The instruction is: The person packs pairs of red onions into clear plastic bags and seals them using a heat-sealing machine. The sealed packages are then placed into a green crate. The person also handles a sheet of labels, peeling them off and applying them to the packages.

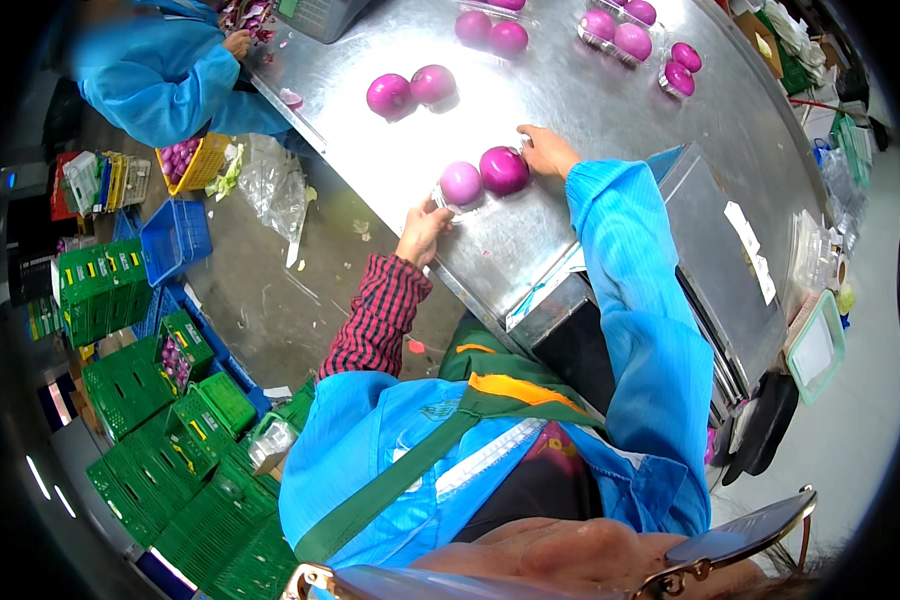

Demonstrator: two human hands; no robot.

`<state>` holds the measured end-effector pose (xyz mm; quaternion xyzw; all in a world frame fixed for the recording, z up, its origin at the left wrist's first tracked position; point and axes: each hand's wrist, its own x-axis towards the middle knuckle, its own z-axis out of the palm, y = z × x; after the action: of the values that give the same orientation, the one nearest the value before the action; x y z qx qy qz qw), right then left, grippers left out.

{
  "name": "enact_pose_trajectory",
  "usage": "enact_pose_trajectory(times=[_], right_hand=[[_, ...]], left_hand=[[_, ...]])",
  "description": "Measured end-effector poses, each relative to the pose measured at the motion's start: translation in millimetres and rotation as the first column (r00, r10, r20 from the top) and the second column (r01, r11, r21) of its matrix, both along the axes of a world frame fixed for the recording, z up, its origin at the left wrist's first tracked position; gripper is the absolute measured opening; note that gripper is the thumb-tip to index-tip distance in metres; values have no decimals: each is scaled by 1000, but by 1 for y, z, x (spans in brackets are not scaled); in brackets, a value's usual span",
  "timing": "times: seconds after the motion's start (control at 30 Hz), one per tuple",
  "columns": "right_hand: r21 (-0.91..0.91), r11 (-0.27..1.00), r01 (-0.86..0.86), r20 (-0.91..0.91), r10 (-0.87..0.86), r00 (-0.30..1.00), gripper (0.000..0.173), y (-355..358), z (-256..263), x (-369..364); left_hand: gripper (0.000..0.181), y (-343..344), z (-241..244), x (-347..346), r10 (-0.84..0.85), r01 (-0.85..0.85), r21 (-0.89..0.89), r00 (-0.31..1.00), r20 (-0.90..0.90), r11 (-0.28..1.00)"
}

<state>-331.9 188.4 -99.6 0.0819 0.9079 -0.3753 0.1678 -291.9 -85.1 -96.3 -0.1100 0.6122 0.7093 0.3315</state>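
Observation:
Two peeled red onions, one paler (pixel 461 183) and one darker (pixel 505 171), sit side by side in a clear plastic tray (pixel 465 211) on a steel table. My left hand (pixel 423 231) pinches the tray's near left edge. Beside the darker onion, on its right, is my right hand (pixel 549 151), fingers bent; glare hides whether it grips the tray or film. Farther up the table lies another pair of onions (pixel 411 91), their packaging lost in glare.
More packed onions (pixel 615 36) rest toward the back. A dark metal-topped unit (pixel 727 262) stands at my right. Across the left corner, a co-worker in a blue smock (pixel 172 82) has a hand near onion skins. Green crates (pixel 120 382) and a blue crate (pixel 176 236) occupy the floor at left.

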Motion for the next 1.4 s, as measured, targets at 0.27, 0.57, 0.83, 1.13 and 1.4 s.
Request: enact_pose_trajectory(times=[0.27, 0.57, 0.83, 1.13, 1.4], right_hand=[[-163, 969, 186, -116, -206, 972, 40, 39, 126, 81], [-501, 616, 608, -268, -779, 567, 38, 143, 191, 277], [-502, 333, 798, -102, -939, 328, 35, 175, 135, 395], [490, 377, 786, -520, -597, 611, 21, 94, 131, 496], [-588, 260, 766, -179, -965, 191, 9, 102, 114, 462]], left_hand=[[67, 30, 95, 16, -131, 167, 129, 960, -248, 977], [64, 194, 144, 54, -524, 697, 140, 642, -559, 704], [58, 286, 121, 106, -790, 875, 97, 472, -391, 475], [21, 194, 139, 103, -774, 196, -760, -4, -633, 620], [34, 210, 127, 117, -699, 550, -465, 359, -619, 694]])
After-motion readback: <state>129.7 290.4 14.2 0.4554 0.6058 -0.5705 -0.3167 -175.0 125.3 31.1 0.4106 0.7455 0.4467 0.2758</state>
